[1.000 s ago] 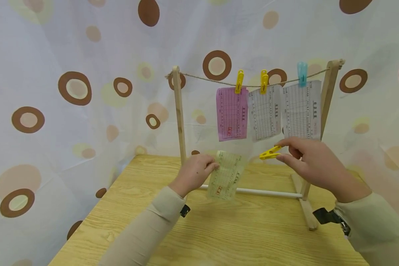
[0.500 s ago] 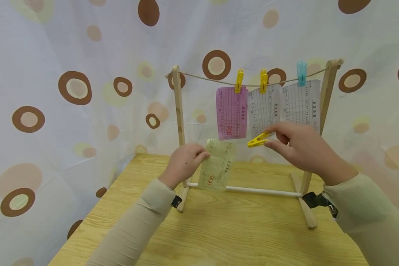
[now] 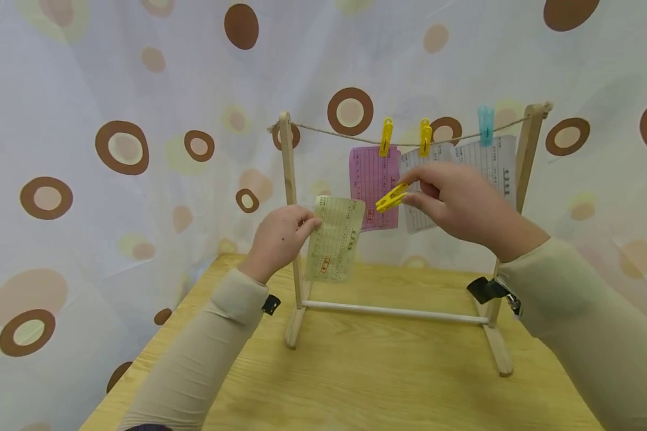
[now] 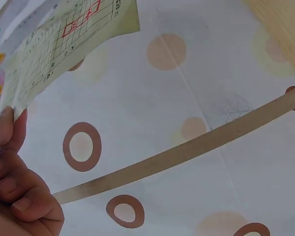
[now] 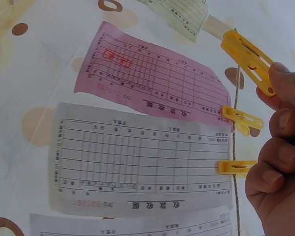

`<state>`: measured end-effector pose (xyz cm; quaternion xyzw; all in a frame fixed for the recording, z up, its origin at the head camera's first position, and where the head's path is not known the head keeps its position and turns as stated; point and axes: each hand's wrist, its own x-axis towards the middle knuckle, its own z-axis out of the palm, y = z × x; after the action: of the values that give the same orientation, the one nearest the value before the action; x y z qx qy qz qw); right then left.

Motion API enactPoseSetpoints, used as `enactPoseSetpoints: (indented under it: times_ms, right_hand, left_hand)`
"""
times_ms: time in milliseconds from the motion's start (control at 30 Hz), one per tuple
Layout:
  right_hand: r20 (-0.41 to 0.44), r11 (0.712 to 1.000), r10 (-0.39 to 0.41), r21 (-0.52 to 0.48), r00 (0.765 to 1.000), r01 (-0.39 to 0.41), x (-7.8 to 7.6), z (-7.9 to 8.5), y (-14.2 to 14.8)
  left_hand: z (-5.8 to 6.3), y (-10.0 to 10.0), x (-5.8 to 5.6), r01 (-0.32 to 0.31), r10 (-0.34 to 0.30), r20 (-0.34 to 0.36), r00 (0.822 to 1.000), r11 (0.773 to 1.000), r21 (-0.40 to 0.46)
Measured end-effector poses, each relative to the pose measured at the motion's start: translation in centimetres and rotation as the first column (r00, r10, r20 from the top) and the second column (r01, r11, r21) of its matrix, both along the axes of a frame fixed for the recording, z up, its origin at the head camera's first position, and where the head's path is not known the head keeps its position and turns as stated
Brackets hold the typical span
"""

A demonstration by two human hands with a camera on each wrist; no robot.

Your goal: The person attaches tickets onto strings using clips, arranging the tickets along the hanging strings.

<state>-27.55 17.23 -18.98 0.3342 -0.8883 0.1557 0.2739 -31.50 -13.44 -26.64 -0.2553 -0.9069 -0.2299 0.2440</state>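
Between thumb and fingers, my left hand [image 3: 284, 239] pinches the left edge of a pale green receipt slip [image 3: 334, 239], which hangs in the air below the rope, left of the pink slip. A yellow clothespin [image 3: 392, 198] is pinched by its handle ends in my right hand [image 3: 458, 203], its tip pointing toward the green slip but apart from it. On the rope [image 3: 334, 131] hang a pink slip [image 3: 373, 179] and two white slips [image 5: 142, 162], partly hidden by my right hand in the head view. Two yellow clothespins [image 3: 425, 138] and a blue clothespin [image 3: 485, 126] fasten them.
The rope runs between two wooden posts [image 3: 289, 161] joined low down by a white rod [image 3: 393, 310]. This rack stands on a wood-grain table [image 3: 366, 377]. Behind it hangs a white curtain [image 3: 167, 120] with brown circles.
Both hands have risen and moved left, carrying the green slip and the yellow clothespin up toward the rope. The hanging slips stay where they were.
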Motion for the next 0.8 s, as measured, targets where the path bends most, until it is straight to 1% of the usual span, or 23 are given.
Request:
enactPoseSetpoints:
  times_ms: [133,233,367,467,633,800]
  right_hand:
    - [-0.031,1.000,0.021,0.012,0.999,-0.021,-0.3,1.6,-1.1]
    - [-0.073,0.999,0.046,-0.003,0.996,-0.047,-0.6,2.9,-1.9]
    - [-0.099,0.999,0.048,-0.017,0.994,-0.050,-1.1,4.5,-2.9]
    - [-0.080,1.000,0.013,-0.021,0.997,-0.015,-1.4,5.4,-3.3]
    - [-0.046,1.000,-0.010,-0.030,0.999,0.009,-2.3,6.9,-4.1]
    - [-0.013,1.000,-0.024,-0.018,1.000,0.024,-3.4,8.3,-5.4]
  left_hand:
    - [1.0,-0.5,-0.3,-0.011,0.011,-0.004,1.000,1.000,0.023]
    - [1.8,-0.8,-0.5,-0.024,0.024,0.002,1.000,0.999,0.041]
    - [2.8,-1.2,-1.0,-0.040,0.040,0.004,0.999,0.997,0.072]
    - [3.4,-1.2,-1.4,-0.036,0.036,0.001,0.999,0.995,0.092]
    - [4.2,-1.3,-2.2,-0.026,0.027,-0.004,1.000,0.993,0.114]
    - [4.8,-1.7,-2.6,-0.061,0.060,0.013,0.998,0.990,0.126]
